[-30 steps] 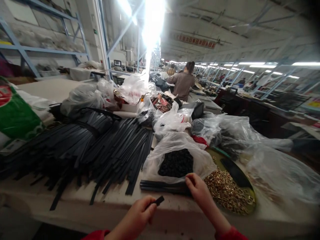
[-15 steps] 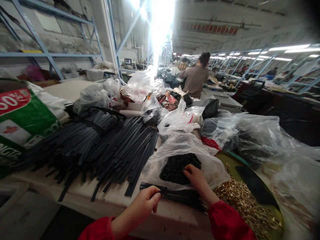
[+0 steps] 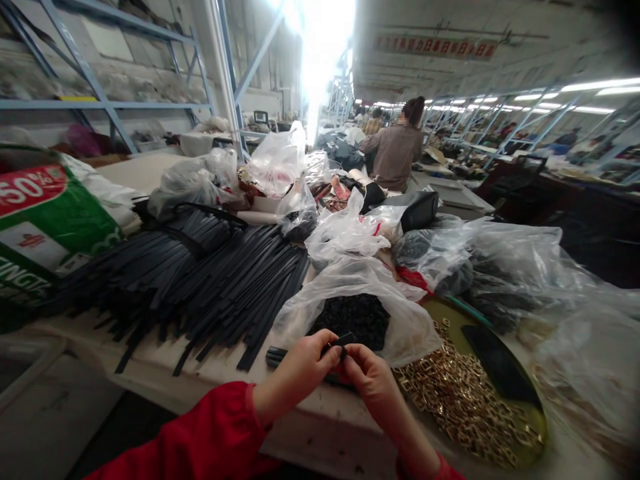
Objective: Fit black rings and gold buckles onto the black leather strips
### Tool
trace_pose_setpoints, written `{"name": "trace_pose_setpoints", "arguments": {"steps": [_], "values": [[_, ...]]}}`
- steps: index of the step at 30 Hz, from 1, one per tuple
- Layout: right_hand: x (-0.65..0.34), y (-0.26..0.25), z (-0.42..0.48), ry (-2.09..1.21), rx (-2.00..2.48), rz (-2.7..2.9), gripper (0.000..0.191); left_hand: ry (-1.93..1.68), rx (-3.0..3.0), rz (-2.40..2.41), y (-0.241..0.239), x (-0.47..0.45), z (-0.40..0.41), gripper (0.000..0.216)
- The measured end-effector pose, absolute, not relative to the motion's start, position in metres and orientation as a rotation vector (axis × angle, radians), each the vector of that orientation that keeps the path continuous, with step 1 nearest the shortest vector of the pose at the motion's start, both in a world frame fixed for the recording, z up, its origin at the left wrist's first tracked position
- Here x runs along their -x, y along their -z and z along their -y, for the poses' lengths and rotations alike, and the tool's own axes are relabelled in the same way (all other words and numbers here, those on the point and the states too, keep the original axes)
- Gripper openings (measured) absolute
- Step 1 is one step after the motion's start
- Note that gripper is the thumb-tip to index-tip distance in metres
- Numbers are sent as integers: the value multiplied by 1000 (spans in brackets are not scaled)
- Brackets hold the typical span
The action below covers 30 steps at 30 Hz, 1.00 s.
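Note:
My left hand (image 3: 299,375) and my right hand (image 3: 369,381) meet at the near edge of the table, both pinched on the end of a black strap (image 3: 342,341). A few more black straps (image 3: 274,356) lie flat just behind my hands. Right behind them is an open clear bag of small black pieces (image 3: 356,316). To the right, a green tray (image 3: 535,423) holds a heap of gold metal buckles (image 3: 460,407). Both sleeves are red.
A big pile of long black straps (image 3: 200,280) covers the table's left half. A green and white sack (image 3: 45,227) lies far left. Several clear plastic bags (image 3: 480,260) crowd the middle and right. A person (image 3: 395,150) stands at the far end.
My right hand has come back from the bag of black pieces and joined my left hand on the strap end. The view has shifted slightly left and down.

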State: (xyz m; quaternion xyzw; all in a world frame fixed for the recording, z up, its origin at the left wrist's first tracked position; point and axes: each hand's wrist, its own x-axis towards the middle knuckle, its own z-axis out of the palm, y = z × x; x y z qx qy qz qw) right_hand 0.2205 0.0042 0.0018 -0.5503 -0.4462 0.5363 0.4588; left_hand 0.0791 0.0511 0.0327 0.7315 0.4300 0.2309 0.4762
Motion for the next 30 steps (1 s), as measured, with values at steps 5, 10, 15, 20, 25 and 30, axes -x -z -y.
{"name": "trace_pose_setpoints", "arguments": {"steps": [5, 10, 15, 20, 25, 30], "values": [[-230, 6, 4, -1188, 1422, 1265, 29, -491, -1865, -1040, -31, -87, -49, 19], [-235, -2, 10, -1258, 1398, 1098, 35, -432, -1802, -985, -28, -81, -51, 29], [-224, -1, 19, -1232, 1359, 1141, 32, -327, -1842, -941, -29, -60, -44, 29], [-209, 2, 20, -1334, 1287, 1316, 32, -227, -1942, -912, -35, -33, -37, 25], [-195, 5, 15, -1488, 1255, 1310, 40, -235, -1939, -954, -39, -16, -33, 24], [-175, 24, 6, -1363, 1229, 1064, 49, -262, -1780, -1021, -23, -16, -36, 25]]}}
